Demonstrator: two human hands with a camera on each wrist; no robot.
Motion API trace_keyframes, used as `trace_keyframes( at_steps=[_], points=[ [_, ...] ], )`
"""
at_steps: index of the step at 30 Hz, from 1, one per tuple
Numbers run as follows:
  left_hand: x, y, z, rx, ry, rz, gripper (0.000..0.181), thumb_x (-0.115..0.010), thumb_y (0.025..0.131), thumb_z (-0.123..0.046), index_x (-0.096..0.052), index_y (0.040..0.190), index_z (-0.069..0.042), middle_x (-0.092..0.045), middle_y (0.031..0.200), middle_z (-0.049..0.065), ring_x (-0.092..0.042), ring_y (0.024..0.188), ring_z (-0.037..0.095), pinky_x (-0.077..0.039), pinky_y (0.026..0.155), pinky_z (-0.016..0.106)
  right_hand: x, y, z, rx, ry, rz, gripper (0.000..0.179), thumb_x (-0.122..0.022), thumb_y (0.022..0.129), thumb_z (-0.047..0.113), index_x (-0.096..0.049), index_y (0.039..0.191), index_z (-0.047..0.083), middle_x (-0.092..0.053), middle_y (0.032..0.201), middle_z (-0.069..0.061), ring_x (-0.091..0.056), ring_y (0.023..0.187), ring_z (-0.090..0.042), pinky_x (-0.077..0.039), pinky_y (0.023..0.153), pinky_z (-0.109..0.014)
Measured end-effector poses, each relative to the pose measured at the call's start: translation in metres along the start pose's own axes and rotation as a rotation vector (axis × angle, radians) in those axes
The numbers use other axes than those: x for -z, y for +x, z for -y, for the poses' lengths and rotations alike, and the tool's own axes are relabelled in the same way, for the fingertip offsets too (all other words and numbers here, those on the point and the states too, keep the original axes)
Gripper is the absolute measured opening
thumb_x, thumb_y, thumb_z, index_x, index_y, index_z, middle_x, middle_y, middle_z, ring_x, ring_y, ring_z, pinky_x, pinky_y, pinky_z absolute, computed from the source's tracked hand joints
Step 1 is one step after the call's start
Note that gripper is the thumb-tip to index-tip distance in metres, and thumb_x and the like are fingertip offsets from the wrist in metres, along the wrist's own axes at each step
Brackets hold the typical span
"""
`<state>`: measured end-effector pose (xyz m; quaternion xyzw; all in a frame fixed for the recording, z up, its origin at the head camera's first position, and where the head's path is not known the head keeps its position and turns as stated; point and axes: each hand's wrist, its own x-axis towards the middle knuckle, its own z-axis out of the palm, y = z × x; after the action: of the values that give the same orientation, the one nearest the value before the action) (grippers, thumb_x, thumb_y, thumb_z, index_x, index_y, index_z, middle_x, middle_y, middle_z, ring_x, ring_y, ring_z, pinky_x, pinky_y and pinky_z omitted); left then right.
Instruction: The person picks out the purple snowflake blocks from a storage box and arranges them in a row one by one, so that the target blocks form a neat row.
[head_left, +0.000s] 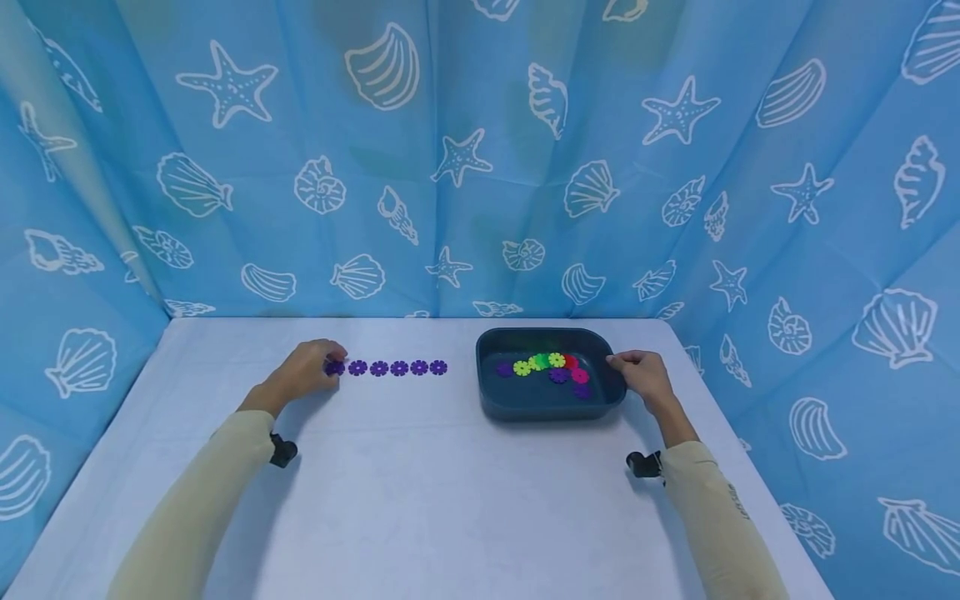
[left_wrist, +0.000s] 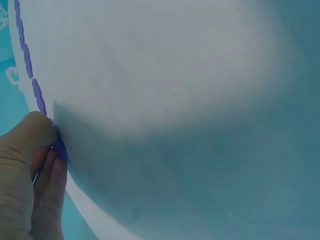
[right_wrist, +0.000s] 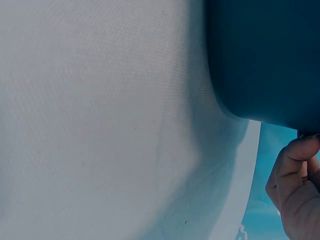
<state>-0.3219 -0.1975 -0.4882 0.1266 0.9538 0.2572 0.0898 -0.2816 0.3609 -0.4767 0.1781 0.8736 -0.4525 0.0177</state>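
Observation:
My left hand (head_left: 309,369) pinches a purple flower-shaped plastic disc (head_left: 334,367) at the left end of a row, seen also in the left wrist view, where thumb and fingers close round the purple disc (left_wrist: 59,148). Several more purple discs (head_left: 399,367) lie in a straight line to its right. A dark blue-grey rectangular tray (head_left: 551,412) stands right of the row. On its right rim my right hand (head_left: 645,375) holds with thumb and fingers; the right wrist view shows this hand (right_wrist: 295,182) at the tray's edge, its grip partly cut off by the frame.
Inside the tray lie several loose discs: yellow-green (head_left: 522,368), green, red, pink (head_left: 580,376) and purple (head_left: 505,368). A white cloth (head_left: 450,500) covers the table. Blue curtains (head_left: 480,225) with white shells and starfish hang behind and at both sides.

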Motion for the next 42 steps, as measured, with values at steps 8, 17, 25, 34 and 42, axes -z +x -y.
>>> trace_keyframes(
  at_steps=[8,17,25,34,42],
  points=[
    [-0.004,0.003,0.0,-0.025,-0.027,-0.016,0.043,-0.072,0.084,-0.002,-0.06,0.126,-0.001,-0.061,0.124,0.017,-0.052,0.12,0.037,-0.041,0.103,0.052,0.006,-0.004,-0.001,0.012,0.01,0.011,0.045,-0.054,0.1,0.031,-0.057,0.126,-0.005,-0.056,0.125,-0.025,-0.051,0.111,-0.036,-0.044,0.099,-0.048],
    [-0.006,0.008,-0.011,-0.056,-0.036,-0.05,0.043,-0.071,0.087,-0.01,-0.06,0.128,-0.002,-0.058,0.13,0.018,-0.046,0.127,0.038,-0.038,0.105,0.055,0.008,-0.004,-0.005,-0.004,0.024,0.009,0.045,-0.055,0.099,0.032,-0.057,0.126,-0.005,-0.056,0.125,-0.024,-0.051,0.11,-0.035,-0.045,0.097,-0.047],
    [-0.014,0.028,-0.079,-0.255,-0.069,-0.128,0.039,-0.07,0.089,-0.014,-0.062,0.126,-0.003,-0.06,0.127,0.014,-0.052,0.12,0.035,-0.044,0.1,0.052,0.011,-0.003,-0.005,-0.008,0.023,0.0,0.045,-0.056,0.099,0.032,-0.057,0.126,-0.005,-0.056,0.125,-0.024,-0.052,0.108,-0.035,-0.047,0.096,-0.045],
    [-0.053,0.057,-0.173,-0.453,-0.116,-0.103,0.036,-0.071,0.089,-0.013,-0.064,0.124,-0.006,-0.065,0.121,0.007,-0.058,0.114,0.025,-0.049,0.098,0.04,0.006,-0.003,-0.002,-0.015,0.035,-0.022,0.042,-0.057,0.099,0.03,-0.059,0.123,-0.004,-0.058,0.121,-0.022,-0.053,0.104,-0.032,-0.048,0.092,-0.046],
    [-0.079,0.076,-0.217,-0.499,0.061,0.071,0.042,-0.074,0.087,-0.01,-0.064,0.127,-0.004,-0.064,0.126,0.008,-0.058,0.119,0.023,-0.045,0.102,0.036,0.004,-0.003,0.001,-0.002,0.059,0.001,0.042,-0.058,0.098,0.029,-0.058,0.124,-0.005,-0.056,0.124,-0.024,-0.052,0.107,-0.034,-0.047,0.096,-0.045]
  ],
)
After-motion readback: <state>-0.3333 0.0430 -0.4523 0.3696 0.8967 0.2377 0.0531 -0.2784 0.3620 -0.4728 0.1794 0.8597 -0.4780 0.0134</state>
